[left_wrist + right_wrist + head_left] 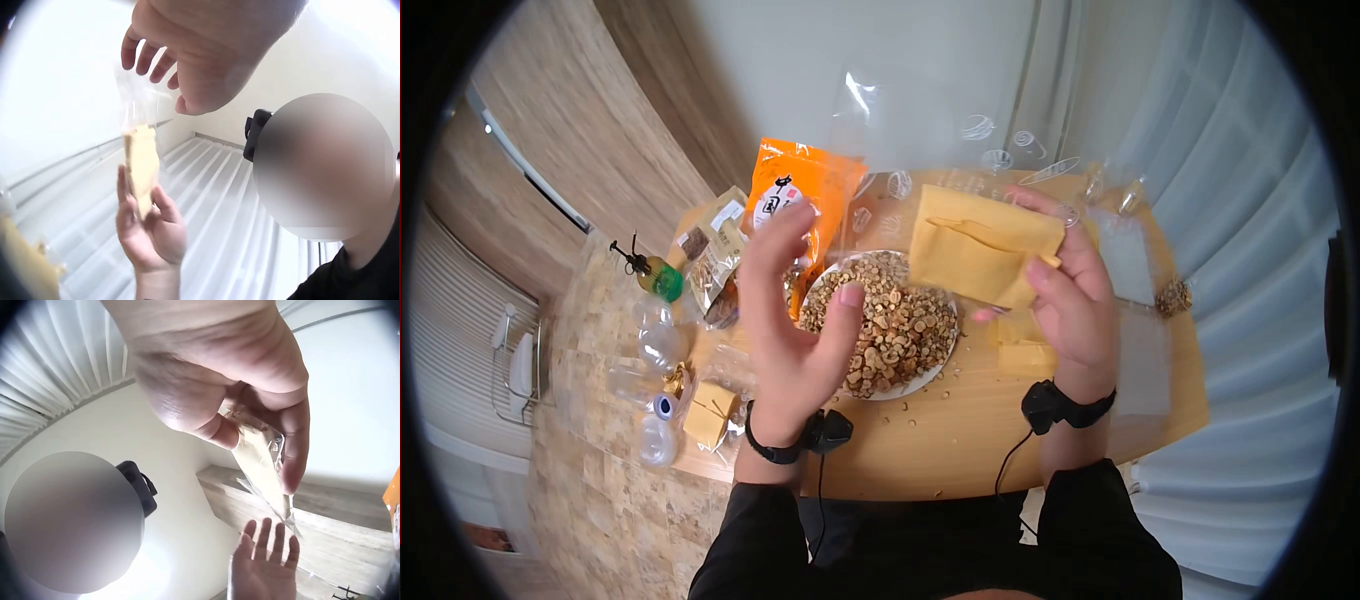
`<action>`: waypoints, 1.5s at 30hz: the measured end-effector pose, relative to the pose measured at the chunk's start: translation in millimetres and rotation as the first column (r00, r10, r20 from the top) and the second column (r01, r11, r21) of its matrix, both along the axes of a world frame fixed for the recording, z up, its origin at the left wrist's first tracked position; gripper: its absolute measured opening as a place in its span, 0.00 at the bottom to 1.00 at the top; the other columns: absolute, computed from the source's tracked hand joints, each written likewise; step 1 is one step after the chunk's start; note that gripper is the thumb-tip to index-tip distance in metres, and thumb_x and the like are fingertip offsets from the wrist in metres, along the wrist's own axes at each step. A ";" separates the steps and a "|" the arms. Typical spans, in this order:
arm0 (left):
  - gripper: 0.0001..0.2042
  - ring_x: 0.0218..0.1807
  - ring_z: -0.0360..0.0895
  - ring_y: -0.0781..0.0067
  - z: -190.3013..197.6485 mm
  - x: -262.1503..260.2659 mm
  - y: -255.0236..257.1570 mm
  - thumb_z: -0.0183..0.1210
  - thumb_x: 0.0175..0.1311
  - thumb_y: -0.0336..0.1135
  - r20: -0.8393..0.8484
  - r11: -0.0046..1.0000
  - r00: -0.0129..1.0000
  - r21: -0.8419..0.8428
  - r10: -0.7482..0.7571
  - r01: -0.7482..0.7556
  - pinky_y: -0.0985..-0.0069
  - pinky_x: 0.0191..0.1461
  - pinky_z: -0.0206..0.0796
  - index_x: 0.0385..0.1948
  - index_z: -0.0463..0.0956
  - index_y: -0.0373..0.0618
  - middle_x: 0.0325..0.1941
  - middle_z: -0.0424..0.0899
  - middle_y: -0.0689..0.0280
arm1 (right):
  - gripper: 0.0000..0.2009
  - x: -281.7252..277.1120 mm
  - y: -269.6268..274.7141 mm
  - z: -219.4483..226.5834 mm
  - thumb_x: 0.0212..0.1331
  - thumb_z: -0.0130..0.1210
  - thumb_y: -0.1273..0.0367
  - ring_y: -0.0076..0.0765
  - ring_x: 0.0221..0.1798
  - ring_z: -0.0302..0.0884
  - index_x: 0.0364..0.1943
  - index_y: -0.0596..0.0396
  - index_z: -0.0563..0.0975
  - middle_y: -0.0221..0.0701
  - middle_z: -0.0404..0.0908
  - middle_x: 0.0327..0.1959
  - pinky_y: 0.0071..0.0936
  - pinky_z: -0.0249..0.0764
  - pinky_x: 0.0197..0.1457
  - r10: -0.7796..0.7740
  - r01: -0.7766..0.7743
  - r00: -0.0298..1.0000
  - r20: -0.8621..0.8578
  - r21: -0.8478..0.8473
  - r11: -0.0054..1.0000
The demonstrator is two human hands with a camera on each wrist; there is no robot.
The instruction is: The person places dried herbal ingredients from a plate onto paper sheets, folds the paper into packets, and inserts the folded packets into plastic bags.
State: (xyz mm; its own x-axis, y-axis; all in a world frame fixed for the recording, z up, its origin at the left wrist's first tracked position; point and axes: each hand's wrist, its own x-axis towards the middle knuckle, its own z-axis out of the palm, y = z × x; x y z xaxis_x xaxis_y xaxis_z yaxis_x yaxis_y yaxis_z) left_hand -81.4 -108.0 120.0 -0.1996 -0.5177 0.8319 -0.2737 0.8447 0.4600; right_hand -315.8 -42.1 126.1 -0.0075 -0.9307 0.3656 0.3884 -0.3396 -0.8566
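My right hand pinches a folded yellow packet between thumb and fingers, above the table. The packet is inside a clear plastic bag with white printed drawings, whose see-through end stretches out past it. In the right wrist view the clear film wraps the packet closely. My left hand is raised with thumb and fingers spread, holding nothing. In the left wrist view its fingertips overlap the end of the bag. Below both hands is a white plate heaped with dried brown slices.
An orange pouch stands behind the plate, beside another clear-fronted packet. At left are a green spray bottle, clear plastic bottles and a tied yellow bundle. Another yellow packet lies right of the plate.
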 end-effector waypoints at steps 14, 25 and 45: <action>0.11 0.30 0.76 0.76 3.6 20.2 -4.5 0.62 0.55 0.23 -0.064 0.950 0.996 0.303 -0.061 0.078 0.79 0.33 0.69 0.39 0.76 0.38 0.35 0.82 0.63 | 0.22 13.2 -6.5 -1.2 0.63 0.39 0.77 0.40 0.48 0.79 0.63 0.61 0.59 0.41 0.71 0.55 0.34 0.82 0.28 -0.042 0.043 0.999 -0.009 0.100 0.994; 0.08 0.48 0.78 0.65 9.4 28.0 -16.0 0.63 0.51 0.24 0.183 1.000 0.983 0.029 -0.002 -0.003 0.77 0.46 0.69 0.32 0.75 0.38 0.50 0.78 0.55 | 0.23 10.2 -11.5 -5.3 0.61 0.39 0.77 0.41 0.48 0.78 0.62 0.60 0.60 0.41 0.71 0.55 0.36 0.82 0.24 -0.036 0.031 0.999 0.031 0.127 0.991; 0.10 0.45 0.78 0.74 -2.0 26.7 -24.4 0.47 0.64 0.18 -0.125 0.954 0.986 0.263 -0.113 0.143 0.77 0.45 0.74 0.45 0.72 0.35 0.43 0.78 0.60 | 0.16 12.9 -13.8 -15.6 0.62 0.44 0.77 0.24 0.44 0.76 0.55 0.60 0.68 0.32 0.76 0.47 0.23 0.77 0.33 -0.165 0.189 0.969 -0.185 0.120 0.975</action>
State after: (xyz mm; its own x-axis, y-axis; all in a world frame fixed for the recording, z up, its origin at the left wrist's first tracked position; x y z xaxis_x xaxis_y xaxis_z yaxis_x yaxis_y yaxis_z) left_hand -54.7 -132.4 118.0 -0.1965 -0.7019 0.6846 -0.1084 0.7095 0.6963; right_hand -302.9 -55.9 110.5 -0.1242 -0.9612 0.2463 0.1743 -0.2655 -0.9482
